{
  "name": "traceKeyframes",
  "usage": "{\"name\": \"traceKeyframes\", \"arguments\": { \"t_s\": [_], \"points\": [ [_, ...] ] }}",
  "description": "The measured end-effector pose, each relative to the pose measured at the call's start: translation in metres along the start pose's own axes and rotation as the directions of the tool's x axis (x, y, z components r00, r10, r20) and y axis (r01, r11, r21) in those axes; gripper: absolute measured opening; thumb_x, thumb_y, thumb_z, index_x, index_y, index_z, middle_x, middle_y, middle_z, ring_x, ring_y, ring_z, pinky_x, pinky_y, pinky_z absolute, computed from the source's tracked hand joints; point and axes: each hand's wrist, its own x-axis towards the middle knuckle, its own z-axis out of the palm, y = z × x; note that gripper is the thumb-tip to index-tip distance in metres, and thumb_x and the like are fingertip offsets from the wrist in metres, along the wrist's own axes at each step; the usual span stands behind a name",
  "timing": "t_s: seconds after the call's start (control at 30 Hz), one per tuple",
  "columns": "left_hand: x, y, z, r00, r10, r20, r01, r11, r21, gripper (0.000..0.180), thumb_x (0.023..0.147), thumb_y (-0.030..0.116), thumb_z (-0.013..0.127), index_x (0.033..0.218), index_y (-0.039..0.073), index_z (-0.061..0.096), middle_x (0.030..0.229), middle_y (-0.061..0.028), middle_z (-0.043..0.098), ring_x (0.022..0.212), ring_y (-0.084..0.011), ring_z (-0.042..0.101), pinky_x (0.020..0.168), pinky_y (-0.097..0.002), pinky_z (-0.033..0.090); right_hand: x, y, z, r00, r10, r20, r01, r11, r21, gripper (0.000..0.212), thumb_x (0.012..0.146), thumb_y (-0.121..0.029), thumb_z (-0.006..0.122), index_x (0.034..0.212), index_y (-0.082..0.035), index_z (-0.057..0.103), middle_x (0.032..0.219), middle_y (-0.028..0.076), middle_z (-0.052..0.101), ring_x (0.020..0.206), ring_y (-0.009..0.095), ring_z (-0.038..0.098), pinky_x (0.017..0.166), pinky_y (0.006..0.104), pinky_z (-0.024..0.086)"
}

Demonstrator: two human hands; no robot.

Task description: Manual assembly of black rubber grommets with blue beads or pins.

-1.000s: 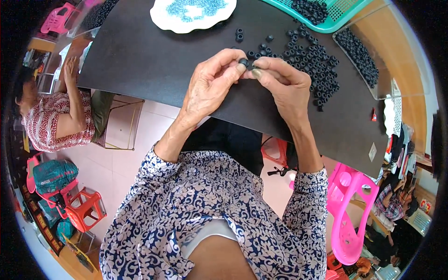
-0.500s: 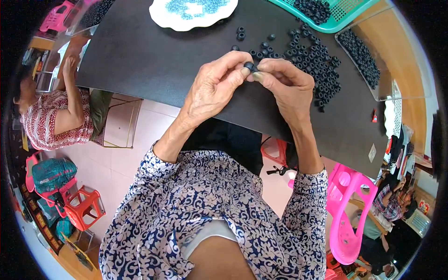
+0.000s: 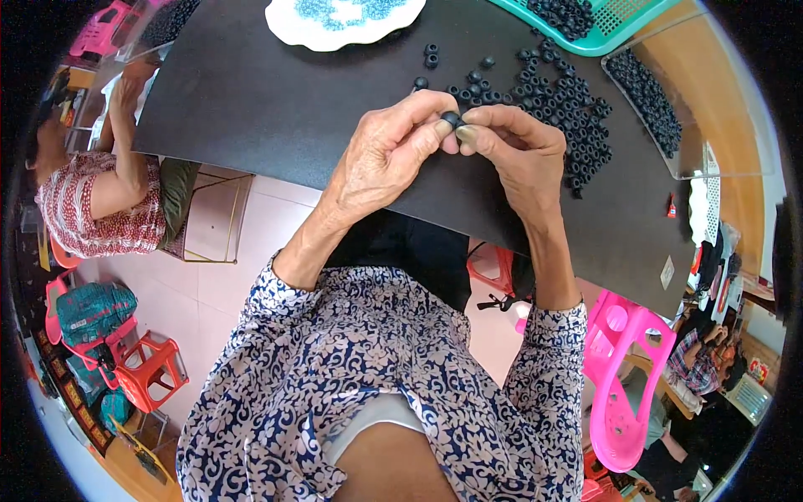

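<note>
Just over the dark table, my left hand (image 3: 389, 146) pinches a small round black piece (image 3: 451, 119) between thumb and index finger. My right hand (image 3: 527, 155) is closed against the piece's right side, with its thumb and fingertips pressed there. Whether a second small part sits between the fingertips is hidden. Beyond and to the right of my hands lies a loose spread of similar black pieces (image 3: 577, 125), many showing a round hole. A pair of them (image 3: 431, 56) stands apart beyond my fingers.
A white scalloped plate (image 3: 309, 38) with a blue pattern sits at the far edge. At the far right are a green basket (image 3: 615, 42) and a clear tray (image 3: 644, 105), both holding black pieces. Another person (image 3: 109, 201) sits at left. A pink chair (image 3: 623, 410) stands at right.
The black piece has turned slightly between my fingertips, and my right thumb has shifted a little against it. At left, the other person's arm has moved a little.
</note>
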Motion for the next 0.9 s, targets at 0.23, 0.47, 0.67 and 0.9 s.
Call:
{"name": "traceKeyframes", "arguments": {
  "t_s": [0.23,0.47,0.67,0.9],
  "points": [
    [-0.003,0.000,0.000,0.995,0.098,0.016,-0.099,0.994,0.055,0.016,0.093,0.010,0.052,0.106,0.001,0.057,0.074,-0.0073,0.064,0.068,-0.0148,0.062,0.061,-0.0276,0.047,-0.005,0.001,-0.002,0.998,0.012,0.067,-0.014,0.999,0.032,0.016,0.080,0.006,0.069,0.095,0.005,0.067,0.092,0.009,0.067,0.079,0.014,0.065,0.073,0.0241,0.053],
    [-0.001,0.005,0.004,0.999,0.049,0.013,-0.050,0.994,0.093,0.016,0.092,0.010,0.053,0.104,0.002,0.057,0.073,-0.0071,0.064,0.063,-0.0157,0.059,0.058,-0.0283,0.046,-0.005,-0.007,-0.008,0.998,-0.002,0.070,0.006,0.999,-0.053,0.017,0.078,0.007,0.071,0.095,0.005,0.067,0.092,0.008,0.066,0.079,0.012,0.063,0.071,0.0222,0.051],
    [-0.007,0.005,-0.001,0.999,0.004,0.038,-0.006,0.998,0.065,0.014,0.092,0.009,0.052,0.103,0.002,0.057,0.073,-0.0064,0.064,0.063,-0.0132,0.057,0.059,-0.0279,0.046,-0.007,-0.002,-0.007,0.997,0.020,0.070,-0.011,0.992,-0.124,0.016,0.077,0.007,0.071,0.093,0.004,0.068,0.093,0.007,0.066,0.082,0.010,0.061,0.070,0.0208,0.050],
    [-0.015,0.008,-0.008,0.997,-0.009,0.074,0.005,0.999,0.054,0.014,0.091,0.011,0.052,0.099,0.001,0.058,0.072,-0.0079,0.064,0.065,-0.0128,0.059,0.059,-0.0278,0.047,-0.007,0.003,-0.005,0.989,0.032,0.146,-0.016,0.994,-0.104,0.016,0.076,0.008,0.072,0.091,0.005,0.067,0.091,0.007,0.064,0.080,0.011,0.060,0.068,0.0211,0.049]
  ]
}}
